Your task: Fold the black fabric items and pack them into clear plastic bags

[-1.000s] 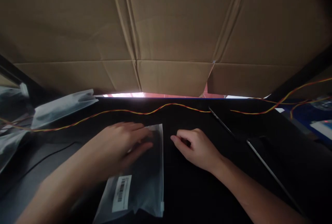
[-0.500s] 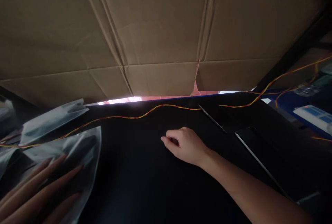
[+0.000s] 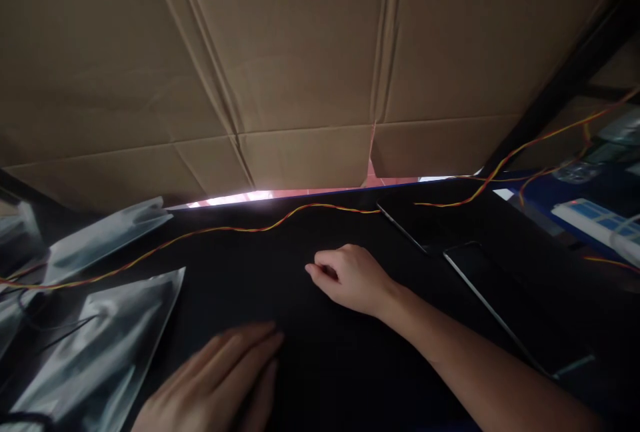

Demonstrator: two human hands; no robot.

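Note:
My right hand rests on the black tabletop, its fingers curled into a loose fist with no object showing in it. Lower down, my left hand is over the same surface, palm down and fingers stretched out, slightly blurred; nothing shows in it. Left of that hand lies a clear plastic bag, its contents hard to make out. To the right of my right hand are two flat dark devices like phones or tablets, a nearer one with a pale edge and a farther one.
A twisted red-and-yellow wire runs across the tabletop. Behind it stands a tall cardboard sheet. Another plastic bag lies at the back left, and a white-and-blue power strip is at the right.
My left hand has moved right, off the plastic bag and onto the tabletop. My right hand keeps its loose fist in the same place. The view has shifted slightly.

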